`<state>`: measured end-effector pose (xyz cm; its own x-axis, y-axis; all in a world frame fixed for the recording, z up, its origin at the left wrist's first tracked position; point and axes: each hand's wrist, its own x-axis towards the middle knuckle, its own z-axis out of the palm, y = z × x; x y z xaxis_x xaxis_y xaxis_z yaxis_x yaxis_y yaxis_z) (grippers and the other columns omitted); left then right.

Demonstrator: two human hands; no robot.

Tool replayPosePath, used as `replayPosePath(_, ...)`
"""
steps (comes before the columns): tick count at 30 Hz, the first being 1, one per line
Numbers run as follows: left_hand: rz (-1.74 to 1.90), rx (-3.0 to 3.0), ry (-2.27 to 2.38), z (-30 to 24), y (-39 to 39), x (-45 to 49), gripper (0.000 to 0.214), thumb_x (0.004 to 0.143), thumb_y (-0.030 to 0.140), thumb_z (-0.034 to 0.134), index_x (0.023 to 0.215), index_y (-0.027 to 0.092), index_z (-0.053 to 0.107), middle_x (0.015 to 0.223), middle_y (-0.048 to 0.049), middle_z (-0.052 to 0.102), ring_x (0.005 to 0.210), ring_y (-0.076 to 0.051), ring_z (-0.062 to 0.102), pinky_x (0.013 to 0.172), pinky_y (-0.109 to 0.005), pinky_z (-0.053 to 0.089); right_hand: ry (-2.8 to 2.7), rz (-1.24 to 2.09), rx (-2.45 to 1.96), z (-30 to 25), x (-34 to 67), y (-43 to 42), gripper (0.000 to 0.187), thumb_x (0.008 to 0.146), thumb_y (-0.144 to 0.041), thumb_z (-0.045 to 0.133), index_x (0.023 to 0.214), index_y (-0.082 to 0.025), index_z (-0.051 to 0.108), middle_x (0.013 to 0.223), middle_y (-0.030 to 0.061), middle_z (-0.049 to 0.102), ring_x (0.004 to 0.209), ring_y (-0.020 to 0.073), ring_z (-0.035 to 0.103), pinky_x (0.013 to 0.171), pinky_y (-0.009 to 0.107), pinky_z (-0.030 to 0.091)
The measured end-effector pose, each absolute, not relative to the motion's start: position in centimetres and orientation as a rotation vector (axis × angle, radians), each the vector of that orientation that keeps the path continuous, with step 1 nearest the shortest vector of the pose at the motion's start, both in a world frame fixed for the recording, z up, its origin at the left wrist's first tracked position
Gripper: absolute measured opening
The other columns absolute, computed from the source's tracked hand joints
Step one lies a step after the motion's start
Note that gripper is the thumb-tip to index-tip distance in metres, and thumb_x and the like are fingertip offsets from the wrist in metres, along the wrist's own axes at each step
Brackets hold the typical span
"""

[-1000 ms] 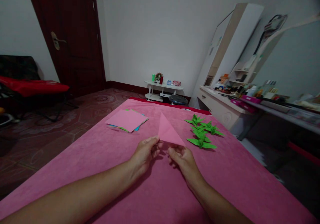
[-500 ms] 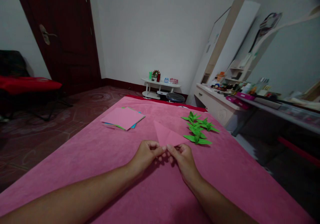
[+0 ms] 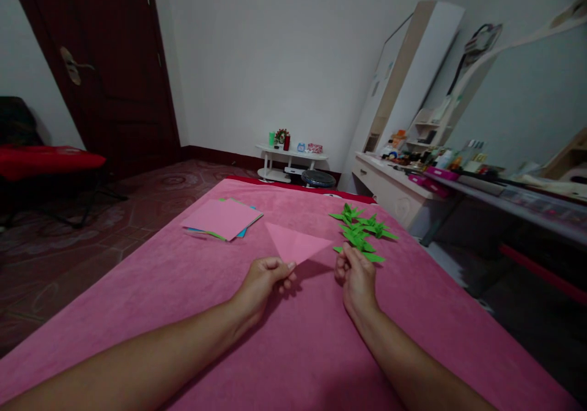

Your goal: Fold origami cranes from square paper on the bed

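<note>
A pink sheet of paper [image 3: 298, 244], folded into a triangle, is held just above the pink cloth. My left hand [image 3: 265, 279] pinches its near corner between thumb and fingers. Close to the sheet's right corner is my right hand [image 3: 358, 276], fingers curled in and thumb on top; no paper shows between them. Just behind that hand lie several green folded-paper figures [image 3: 360, 238] with pointed wings, the nearest partly covered by it. To the left, a stack of square paper [image 3: 222, 218] has a pink sheet on top and green and blue edges showing.
The pink cloth [image 3: 284, 344] covers the surface in front of me. A white stand [image 3: 275, 174] with small items is by the far wall, beside a dark round stool [image 3: 318, 178]. On the right stands a dresser [image 3: 387, 181] crowded with bottles; a red-covered chair [image 3: 50, 160] is at left.
My right hand has let go of the paper's near corner and moved right, beside the right corner. The triangle has turned and shifted slightly left in my left hand. The view has swung slightly.
</note>
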<state>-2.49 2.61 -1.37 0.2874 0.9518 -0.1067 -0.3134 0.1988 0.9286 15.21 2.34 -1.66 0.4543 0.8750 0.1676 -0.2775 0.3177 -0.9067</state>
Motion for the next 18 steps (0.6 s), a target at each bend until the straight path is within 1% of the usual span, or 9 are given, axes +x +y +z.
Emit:
replayPosePath(2,1.109,0.891,0.771,-1.4,2.7,-2.4,0.025,0.070,0.033,0.070,0.063,0.010,0.061,0.056,-0.0020,0.059,0.046,-0.007,0.049,0.045,-0.018,0.034,-0.872,0.984,-0.976,-1.8,14.6,2.2,0.031,0.077,-0.044,0.060,0.065,-0.016,0.053,0.049,-0.0057,0.050,0.035,0.0045,0.039,0.035,0.015,0.028)
replayPosePath(4,1.140,0.857,0.674,-1.3,2.6,-2.2,0.024,0.071,0.033,0.070,0.067,0.011,0.062,0.061,-0.0027,0.060,0.052,-0.008,0.052,0.051,-0.019,0.037,-1.107,1.139,-1.012,-1.8,13.5,1.7,0.031,0.077,-0.045,0.061,0.070,-0.015,0.057,0.054,-0.0019,0.057,0.040,0.0068,0.046,0.038,0.017,0.034)
replayPosePath(6,1.114,0.866,0.574,-1.1,2.4,-2.0,0.027,0.073,0.036,0.067,0.066,0.011,0.061,0.061,-0.0036,0.059,0.055,-0.011,0.054,0.055,-0.023,0.040,-1.275,1.172,-1.029,-1.6,12.1,1.1,0.030,0.075,-0.044,0.063,0.076,-0.014,0.061,0.056,0.0001,0.060,0.042,0.0084,0.050,0.041,0.018,0.038)
replayPosePath(7,1.089,0.883,0.531,-0.9,2.2,-1.9,0.029,0.075,0.038,0.064,0.065,0.011,0.060,0.059,-0.0041,0.059,0.054,-0.013,0.055,0.057,-0.025,0.041,-1.309,1.148,-1.036,-1.4,11.6,0.8,0.030,0.076,-0.044,0.062,0.075,-0.014,0.061,0.055,0.0002,0.060,0.043,0.0088,0.051,0.041,0.018,0.039)
replayPosePath(10,1.040,0.937,0.451,-0.6,1.7,-1.7,0.032,0.080,0.039,0.058,0.063,0.011,0.058,0.057,-0.0047,0.058,0.054,-0.015,0.055,0.059,-0.029,0.042,-1.320,1.070,-1.070,-0.8,10.8,0.2,0.029,0.078,-0.042,0.060,0.071,-0.014,0.062,0.052,-0.0003,0.059,0.042,0.0085,0.051,0.042,0.018,0.039)
replayPosePath(13,1.055,0.927,0.425,-0.6,1.2,-1.4,0.031,0.081,0.037,0.058,0.063,0.012,0.058,0.057,-0.0040,0.057,0.055,-0.014,0.054,0.059,-0.028,0.041,-1.287,1.046,-1.094,-0.6,10.8,0.0,0.028,0.079,-0.040,0.059,0.068,-0.013,0.061,0.049,-0.0010,0.058,0.040,0.0080,0.049,0.041,0.018,0.038)
replayPosePath(18,1.075,0.926,0.427,-1.1,1.2,-1.2,0.031,0.080,0.036,0.058,0.062,0.011,0.058,0.055,-0.0033,0.055,0.055,-0.014,0.054,0.059,-0.029,0.042,-1.205,1.030,-1.110,-0.6,10.6,-0.2,0.023,0.075,-0.035,0.062,0.066,-0.015,0.058,0.045,-0.0030,0.054,0.037,0.0073,0.045,0.039,0.018,0.035)
